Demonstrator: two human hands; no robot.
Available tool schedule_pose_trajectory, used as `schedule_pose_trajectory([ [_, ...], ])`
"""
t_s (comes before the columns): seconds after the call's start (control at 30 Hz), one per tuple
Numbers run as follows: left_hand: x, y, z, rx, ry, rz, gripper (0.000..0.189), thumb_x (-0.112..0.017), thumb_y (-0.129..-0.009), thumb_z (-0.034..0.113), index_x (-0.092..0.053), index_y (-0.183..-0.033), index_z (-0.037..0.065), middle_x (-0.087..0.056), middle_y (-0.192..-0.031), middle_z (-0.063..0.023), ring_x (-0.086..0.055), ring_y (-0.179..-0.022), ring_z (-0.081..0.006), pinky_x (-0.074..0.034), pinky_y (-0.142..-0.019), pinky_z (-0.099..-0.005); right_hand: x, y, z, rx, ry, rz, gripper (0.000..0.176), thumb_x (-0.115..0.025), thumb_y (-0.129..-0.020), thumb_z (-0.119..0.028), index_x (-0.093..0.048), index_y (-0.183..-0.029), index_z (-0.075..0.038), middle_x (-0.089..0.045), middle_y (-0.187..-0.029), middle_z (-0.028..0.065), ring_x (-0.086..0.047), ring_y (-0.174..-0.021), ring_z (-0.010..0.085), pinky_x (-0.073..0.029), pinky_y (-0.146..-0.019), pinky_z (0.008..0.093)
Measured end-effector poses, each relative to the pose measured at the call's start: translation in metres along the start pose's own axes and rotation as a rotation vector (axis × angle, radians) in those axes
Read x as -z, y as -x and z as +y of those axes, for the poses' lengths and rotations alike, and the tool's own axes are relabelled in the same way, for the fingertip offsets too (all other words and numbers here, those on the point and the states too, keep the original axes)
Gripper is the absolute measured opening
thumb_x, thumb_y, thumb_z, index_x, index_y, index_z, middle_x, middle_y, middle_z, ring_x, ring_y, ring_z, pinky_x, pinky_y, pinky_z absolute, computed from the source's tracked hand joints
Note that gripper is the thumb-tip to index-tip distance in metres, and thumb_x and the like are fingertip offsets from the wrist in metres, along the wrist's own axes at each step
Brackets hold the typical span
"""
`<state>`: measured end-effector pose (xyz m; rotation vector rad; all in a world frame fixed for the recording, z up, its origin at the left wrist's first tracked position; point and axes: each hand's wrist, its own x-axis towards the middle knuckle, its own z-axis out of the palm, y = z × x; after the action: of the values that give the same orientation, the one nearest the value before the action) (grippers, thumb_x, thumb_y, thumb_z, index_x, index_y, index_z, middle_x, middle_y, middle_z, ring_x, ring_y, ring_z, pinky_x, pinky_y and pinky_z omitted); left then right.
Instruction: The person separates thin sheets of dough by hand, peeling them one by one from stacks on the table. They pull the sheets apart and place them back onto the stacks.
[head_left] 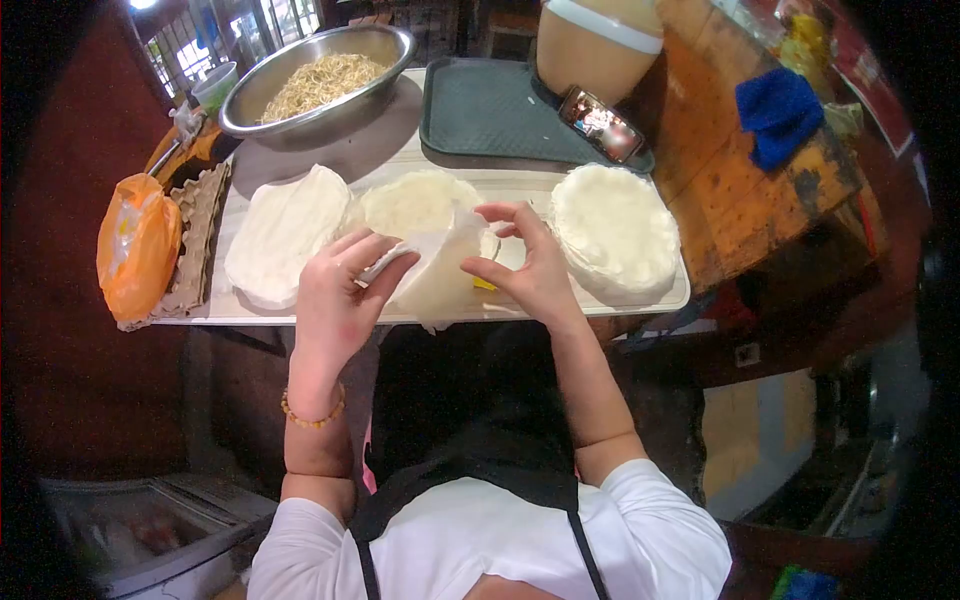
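My left hand [345, 290] pinches the edge of a thin, translucent round wrapper [440, 270] between thumb and fingers, just above the near edge of the table. The sheet hangs partly folded between my two hands. My right hand [530, 265] is at its other side, thumb and forefinger spread apart, with the forefinger tip right by the upper edge. Behind the held sheet lie more pale wrappers [415, 198], partly covered by it. A stack of white wrappers [285, 235] sits left of my left hand, and a taller round stack [615, 225] stands to the right.
A steel bowl [233, 122] of bean sprouts [325, 82] stands at the back left. A dark tray [480, 110], a lit phone [602, 127] and a large tan container [595, 55] are behind. An orange bag [138, 255] lies against an egg carton [200, 240]; a blue cloth [780, 110] hangs right.
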<state>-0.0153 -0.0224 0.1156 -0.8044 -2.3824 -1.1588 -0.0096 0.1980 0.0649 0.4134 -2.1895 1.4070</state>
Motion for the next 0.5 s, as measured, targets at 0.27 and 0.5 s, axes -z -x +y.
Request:
schedule_pose_trajectory([
  [0.27,0.0,-0.001,0.001,-0.067,-0.02,0.005,0.013,-0.073,-0.079,0.011,-0.067,-0.085,0.001,-0.061,-0.074,-0.0126,-0.058,-0.067,-0.031,-0.045,-0.06,-0.0366,-0.009,-0.006,-0.001,-0.004,-0.086,-0.139,0.049,-0.085,-0.068,-0.029,-0.057,-0.1,-0.005,-0.058,-0.097,0.0064,-0.058,-0.093,0.0213,-0.046,-0.083,0.0346],
  [0.5,0.002,-0.002,0.007,-0.006,0.037,0.024,0.012,-0.073,-0.079,0.009,-0.067,-0.085,0.0,-0.061,-0.074,-0.0133,-0.059,-0.066,-0.0304,-0.044,-0.06,-0.0356,-0.011,-0.003,-0.011,0.164,0.037,0.208,0.045,-0.084,-0.069,-0.026,-0.055,-0.096,-0.005,-0.055,-0.092,0.0061,-0.056,-0.083,0.0191,-0.046,-0.074,0.0312],
])
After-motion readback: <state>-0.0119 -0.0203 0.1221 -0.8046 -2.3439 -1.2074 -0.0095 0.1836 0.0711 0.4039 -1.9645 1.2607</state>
